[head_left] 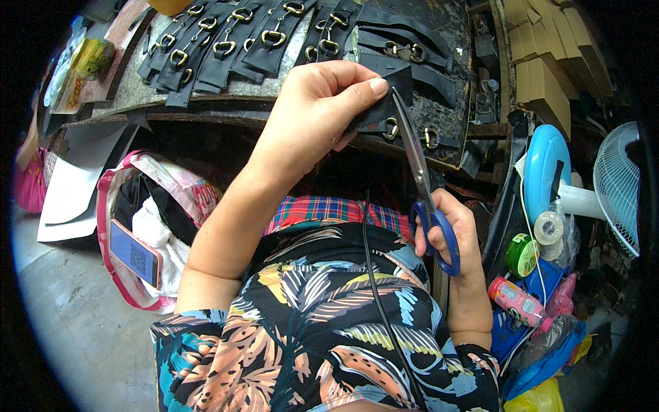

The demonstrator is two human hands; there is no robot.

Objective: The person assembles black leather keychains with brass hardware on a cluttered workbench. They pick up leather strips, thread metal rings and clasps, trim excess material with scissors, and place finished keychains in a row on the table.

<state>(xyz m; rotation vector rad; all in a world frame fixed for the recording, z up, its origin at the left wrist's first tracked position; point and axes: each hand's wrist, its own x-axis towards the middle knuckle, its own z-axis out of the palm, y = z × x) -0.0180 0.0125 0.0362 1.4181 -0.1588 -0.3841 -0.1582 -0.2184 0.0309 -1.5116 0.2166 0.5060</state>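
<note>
My left hand [312,110] pinches a black leather piece [396,89] between thumb and fingers, above the near edge of the workbench. In my right hand [449,237] is a pair of scissors [416,147] with dark blue handles, my fingers through the loops. The blade tips reach up to the leather piece's right part; whether they touch its edge or overlap it I cannot tell. Behind my left hand, black leather straps with metal buckles [273,38] lie in rows on the bench. More black straps [405,51] lie just beyond the leather piece.
At left, a pink-rimmed bag [104,199] holds cloths and a phone [135,254]. White sheets [82,182] stand beside it. On the right are a white and blue fan [549,168], a pink bottle [516,301], a green round tub [522,255] and stacked cardboard boxes [542,89].
</note>
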